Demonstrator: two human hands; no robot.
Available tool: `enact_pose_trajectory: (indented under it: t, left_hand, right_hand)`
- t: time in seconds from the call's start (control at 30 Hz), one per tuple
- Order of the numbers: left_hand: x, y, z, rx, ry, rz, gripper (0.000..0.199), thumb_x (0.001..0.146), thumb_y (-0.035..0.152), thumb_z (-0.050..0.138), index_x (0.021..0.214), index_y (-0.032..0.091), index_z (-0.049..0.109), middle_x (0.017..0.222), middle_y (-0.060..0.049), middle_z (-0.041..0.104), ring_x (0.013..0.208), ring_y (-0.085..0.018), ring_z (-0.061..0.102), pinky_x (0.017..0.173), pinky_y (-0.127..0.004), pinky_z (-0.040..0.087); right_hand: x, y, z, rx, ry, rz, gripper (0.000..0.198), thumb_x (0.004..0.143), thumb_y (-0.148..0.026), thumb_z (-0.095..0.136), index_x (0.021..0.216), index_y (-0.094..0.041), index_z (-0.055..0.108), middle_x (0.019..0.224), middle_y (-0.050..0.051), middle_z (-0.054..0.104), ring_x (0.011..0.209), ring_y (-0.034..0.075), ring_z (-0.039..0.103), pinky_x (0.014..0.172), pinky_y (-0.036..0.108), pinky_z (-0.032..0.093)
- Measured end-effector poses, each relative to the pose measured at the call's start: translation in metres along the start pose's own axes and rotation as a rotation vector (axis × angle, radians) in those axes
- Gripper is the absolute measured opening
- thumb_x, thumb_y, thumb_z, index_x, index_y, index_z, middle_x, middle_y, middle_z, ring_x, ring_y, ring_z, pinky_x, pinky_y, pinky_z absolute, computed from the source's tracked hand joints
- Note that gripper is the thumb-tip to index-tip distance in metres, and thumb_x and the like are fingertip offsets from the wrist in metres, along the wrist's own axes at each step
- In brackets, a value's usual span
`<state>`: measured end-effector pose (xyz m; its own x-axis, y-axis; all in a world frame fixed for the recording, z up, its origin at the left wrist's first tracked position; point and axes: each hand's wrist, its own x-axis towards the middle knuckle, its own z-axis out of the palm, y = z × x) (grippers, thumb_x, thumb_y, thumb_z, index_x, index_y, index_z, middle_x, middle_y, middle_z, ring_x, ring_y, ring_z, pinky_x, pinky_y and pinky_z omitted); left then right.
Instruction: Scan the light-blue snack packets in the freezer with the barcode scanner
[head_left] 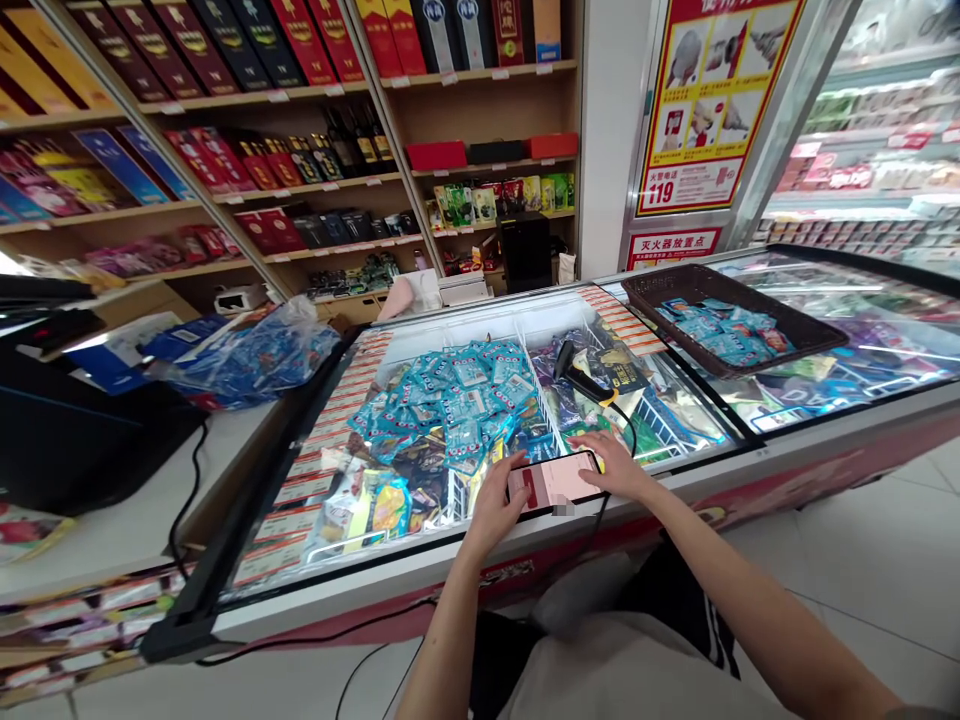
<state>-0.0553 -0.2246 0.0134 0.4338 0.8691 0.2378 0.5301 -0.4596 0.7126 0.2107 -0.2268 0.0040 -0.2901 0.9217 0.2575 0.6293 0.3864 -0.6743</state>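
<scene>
Holding a phone [551,478] sideways above the front edge of the freezer [337,592], the person has the left hand [496,502] closed around one end and the right hand [616,466] around the other, thumbs over the screen. Blue packets [471,388] lie heaped on the freezer's glass top, with a scanner [581,376] to their right and a brown tray [697,282] of similar packets towards the freezer's right end. The step in hand looks like using the screen (its text is too blurred to read); the next move probably calls for a steady two-handed grip and light thumb taps.
</scene>
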Motion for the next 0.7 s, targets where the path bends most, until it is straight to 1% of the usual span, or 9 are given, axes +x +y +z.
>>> enact_pose_trajectory:
  t: [0.17,0.3,0.43,0.57,0.7]
  left_hand:
    - [0.003,0.007,0.004,0.099,0.002,-0.023,0.061,0.076,0.027,0.057,0.134,0.025,0.040,0.123,-0.005,0.056,0.119,-0.022,0.045,0.104,-0.041,0.033]
    - [0.006,0.012,0.012,0.192,0.016,-0.010,0.070,0.072,0.037,0.063,0.136,0.025,0.038,0.123,-0.006,0.054,0.117,-0.025,0.043,0.104,-0.044,0.031]
    - [0.006,0.015,0.018,0.244,0.036,-0.026,0.075,0.069,0.041,0.065,0.137,0.026,0.037,0.126,-0.007,0.051,0.120,-0.027,0.041,0.105,-0.047,0.029]
    - [0.004,0.015,0.016,0.213,0.045,-0.040,0.076,0.071,0.038,0.065,0.139,0.028,0.033,0.124,-0.006,0.052,0.120,-0.027,0.042,0.104,-0.046,0.030]
    - [-0.001,0.010,0.009,0.082,0.079,-0.059,0.065,0.081,0.036,0.054,0.140,0.026,0.029,0.125,-0.009,0.053,0.119,-0.024,0.046,0.102,-0.045,0.034]
  right_hand:
    - [-0.001,0.002,-0.002,0.111,-0.005,-0.008,0.051,0.081,-0.036,0.054,0.131,-0.028,0.046,0.119,0.004,0.057,0.109,0.023,0.048,0.092,0.038,0.038]
    - [-0.002,0.005,-0.002,0.141,0.007,0.012,0.049,0.083,-0.042,0.051,0.130,-0.027,0.047,0.118,0.006,0.058,0.106,0.024,0.049,0.088,0.038,0.041]
    - [-0.001,0.004,-0.003,0.144,0.016,0.011,0.047,0.083,-0.039,0.051,0.129,-0.027,0.048,0.117,0.006,0.059,0.105,0.023,0.050,0.089,0.039,0.041]
    - [-0.001,0.002,-0.003,0.176,0.043,-0.001,0.045,0.084,-0.039,0.049,0.128,-0.028,0.048,0.115,0.006,0.059,0.104,0.023,0.051,0.089,0.039,0.042]
    - [0.000,0.004,0.000,0.223,0.090,-0.021,0.044,0.086,-0.042,0.046,0.127,-0.029,0.049,0.113,0.006,0.059,0.104,0.023,0.052,0.090,0.039,0.042]
